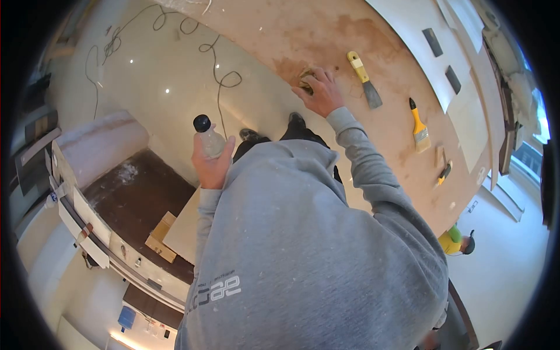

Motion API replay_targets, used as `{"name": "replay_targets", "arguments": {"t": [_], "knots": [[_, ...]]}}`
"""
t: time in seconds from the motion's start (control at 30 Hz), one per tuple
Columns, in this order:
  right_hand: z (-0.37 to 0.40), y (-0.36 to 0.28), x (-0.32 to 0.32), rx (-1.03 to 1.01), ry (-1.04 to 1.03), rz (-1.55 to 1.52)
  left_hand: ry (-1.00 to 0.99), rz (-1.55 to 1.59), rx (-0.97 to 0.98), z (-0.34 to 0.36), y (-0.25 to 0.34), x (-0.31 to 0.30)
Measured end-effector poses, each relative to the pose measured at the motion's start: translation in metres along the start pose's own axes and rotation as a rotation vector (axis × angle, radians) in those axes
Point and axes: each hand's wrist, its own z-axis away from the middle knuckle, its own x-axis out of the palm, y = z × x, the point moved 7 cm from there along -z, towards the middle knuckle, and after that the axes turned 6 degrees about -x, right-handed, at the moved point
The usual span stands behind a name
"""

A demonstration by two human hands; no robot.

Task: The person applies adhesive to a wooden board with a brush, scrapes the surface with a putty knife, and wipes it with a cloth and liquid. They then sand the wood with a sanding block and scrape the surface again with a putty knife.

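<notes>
Two hands are busy: the left hand (211, 164) is wrapped tight round a bottle (208, 137), and the right hand (322, 93) curls over a sponge (304, 76) on the counter (326, 29).

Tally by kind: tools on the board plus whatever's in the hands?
Yellow-handled scraper: 1
Yellow-handled brush: 1
Small yellow-black tool: 1
Pad under right hand: 1
Black-capped bottle in left hand: 1
Total: 5
</notes>
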Motion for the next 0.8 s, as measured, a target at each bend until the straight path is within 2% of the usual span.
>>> {"name": "replay_targets", "arguments": {"t": [0.1, 0.2, 0.4, 0.5, 0.6, 0.7, 0.8], "knots": [[-0.011, 0.002, 0.005, -0.016, 0.062, 0.118, 0.017, 0.009, 0.004, -0.001, -0.002, -0.005], [-0.021, -0.008, 0.010, -0.182, 0.136, 0.051, 0.011, 0.065, -0.042, -0.002, -0.008, -0.010], [-0.036, -0.012, 0.035, -0.332, -0.123, 0.153, 0.000, 0.089, -0.036, -0.002, -0.018, -0.014], [-0.037, -0.015, 0.043, -0.412, -0.056, 0.277, 0.002, 0.074, -0.022, -0.001, -0.015, -0.018], [-0.038, -0.012, 0.046, -0.378, -0.107, 0.374, 0.031, 0.049, 0.018, 0.001, -0.014, -0.024], [-0.043, 0.003, 0.045, -0.229, 0.031, 0.217, 0.058, 0.062, 0.008, 0.004, -0.017, -0.030], [-0.053, 0.032, 0.040, 0.124, 0.149, 0.133, 0.085, 0.058, 0.011, 0.006, -0.020, -0.038]]}}
